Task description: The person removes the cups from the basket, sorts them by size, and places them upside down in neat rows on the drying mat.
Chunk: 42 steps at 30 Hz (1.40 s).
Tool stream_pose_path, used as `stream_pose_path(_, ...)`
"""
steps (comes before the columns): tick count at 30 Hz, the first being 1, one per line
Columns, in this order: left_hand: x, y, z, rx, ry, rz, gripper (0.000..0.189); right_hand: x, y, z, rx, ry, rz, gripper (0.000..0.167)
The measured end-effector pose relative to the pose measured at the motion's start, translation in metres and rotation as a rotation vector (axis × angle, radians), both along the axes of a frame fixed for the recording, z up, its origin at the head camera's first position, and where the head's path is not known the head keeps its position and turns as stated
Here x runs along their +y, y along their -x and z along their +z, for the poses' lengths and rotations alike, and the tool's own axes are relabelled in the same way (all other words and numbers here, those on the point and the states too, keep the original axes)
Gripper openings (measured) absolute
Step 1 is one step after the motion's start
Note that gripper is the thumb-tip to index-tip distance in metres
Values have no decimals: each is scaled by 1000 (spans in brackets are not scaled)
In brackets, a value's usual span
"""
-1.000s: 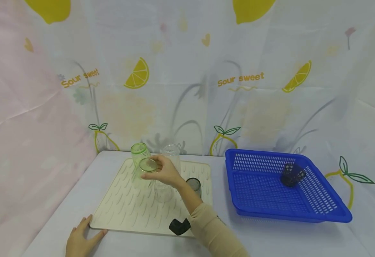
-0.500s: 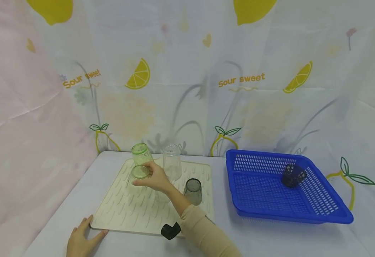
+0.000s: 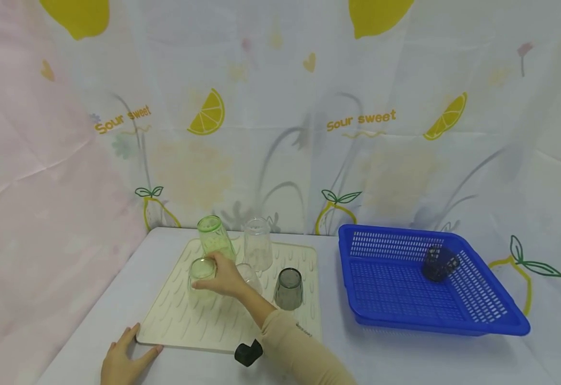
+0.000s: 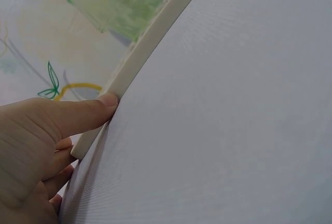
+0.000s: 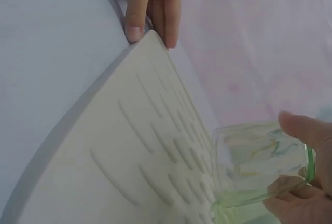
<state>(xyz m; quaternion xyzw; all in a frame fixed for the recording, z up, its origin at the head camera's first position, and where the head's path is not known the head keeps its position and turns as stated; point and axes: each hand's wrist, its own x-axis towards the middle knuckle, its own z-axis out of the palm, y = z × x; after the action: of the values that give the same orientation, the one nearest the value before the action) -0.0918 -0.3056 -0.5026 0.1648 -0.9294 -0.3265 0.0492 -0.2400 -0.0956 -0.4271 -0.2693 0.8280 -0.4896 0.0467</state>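
My right hand (image 3: 220,277) grips a pale green drinking glass (image 3: 201,269) near its upturned base. The glass is upside down over the left part of a cream ridged mat (image 3: 184,321); in the right wrist view its rim appears to meet the mat. Behind it a second green glass (image 3: 211,233) stands inverted. A tall clear glass (image 3: 258,250), a shorter clear glass (image 3: 250,274) partly hidden by my right hand, and a smoky grey glass (image 3: 288,289) are also on the mat. My left hand (image 3: 122,362) holds the mat's near-left corner between thumb and fingers.
At the right sits a blue plastic basket (image 3: 348,289) with a dark glass (image 3: 439,263) tipped inside it. A black piece (image 3: 248,353) shows beside my right sleeve. A lemon-print cloth (image 3: 280,160) hangs behind the white table.
My right hand has moved left and down with the green glass, bringing it to the mat's left side. The grey glass and shorter clear glass are less covered. My left hand has stayed put.
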Motion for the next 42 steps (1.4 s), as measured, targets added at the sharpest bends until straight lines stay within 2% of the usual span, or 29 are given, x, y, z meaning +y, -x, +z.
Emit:
stream_pose_path(5,2,0,-1,25,26,13,86,-7,-2,-8,-6,-49,-14,66)
stream_pose_path(9,2,0,-1,20,29,6,86,-11,-5,-14,-16,-79,-56,67)
stream_pose_path(13,2,0,-1,27,25,0,85,-15,-7,-20,-20,-93,-97,69)
stream_pose_path(21,4,1,0,56,32,7,84,-19,-9,-26,-21,-115,-129,73)
stream_pose_path(38,4,0,0,51,44,14,85,-17,-11,-25,2,-192,-102,73)
stream_pose_path(42,4,-1,-1,78,41,16,84,-16,-11,-23,10,-222,-85,73)
